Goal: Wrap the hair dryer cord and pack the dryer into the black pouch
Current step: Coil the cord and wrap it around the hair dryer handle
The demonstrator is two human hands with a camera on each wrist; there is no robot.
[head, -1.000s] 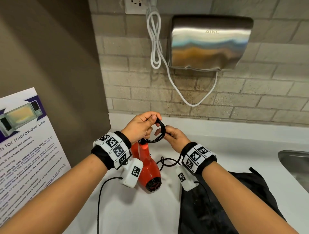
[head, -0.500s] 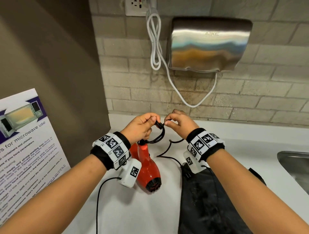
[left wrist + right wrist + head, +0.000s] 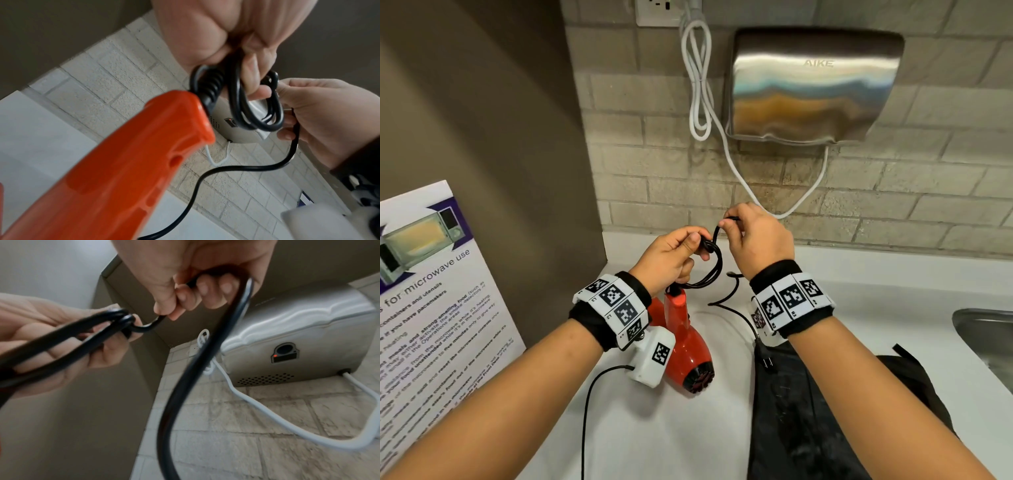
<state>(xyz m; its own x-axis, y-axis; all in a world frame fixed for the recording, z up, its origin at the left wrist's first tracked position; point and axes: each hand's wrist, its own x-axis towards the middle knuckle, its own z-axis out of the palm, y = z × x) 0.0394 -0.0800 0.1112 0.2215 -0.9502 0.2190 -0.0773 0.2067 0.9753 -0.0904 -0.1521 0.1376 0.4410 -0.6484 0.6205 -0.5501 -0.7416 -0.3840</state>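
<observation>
The red hair dryer [image 3: 690,346] hangs nozzle-down over the white counter [image 3: 654,428], its handle end [image 3: 180,116] just under my left hand [image 3: 671,257]. That hand grips a small coil of the black cord [image 3: 710,267], seen up close as loops [image 3: 255,104]. My right hand [image 3: 753,240] is raised beside it and pinches the running cord [image 3: 207,366] between thumb and fingers. The slack drops to the plug [image 3: 765,358], which lies on the black pouch [image 3: 808,411] at the lower right.
A steel hand dryer [image 3: 811,85] with a white cable [image 3: 702,85] hangs on the brick wall behind. A microwave notice [image 3: 431,308] leans at the left. A sink edge [image 3: 986,339] lies at the right. A thin black wire [image 3: 589,411] trails from my left wrist camera.
My right hand has risen from below the coil, up and over it, drawing the cord higher. My left hand and the dryer stayed about where they were.
</observation>
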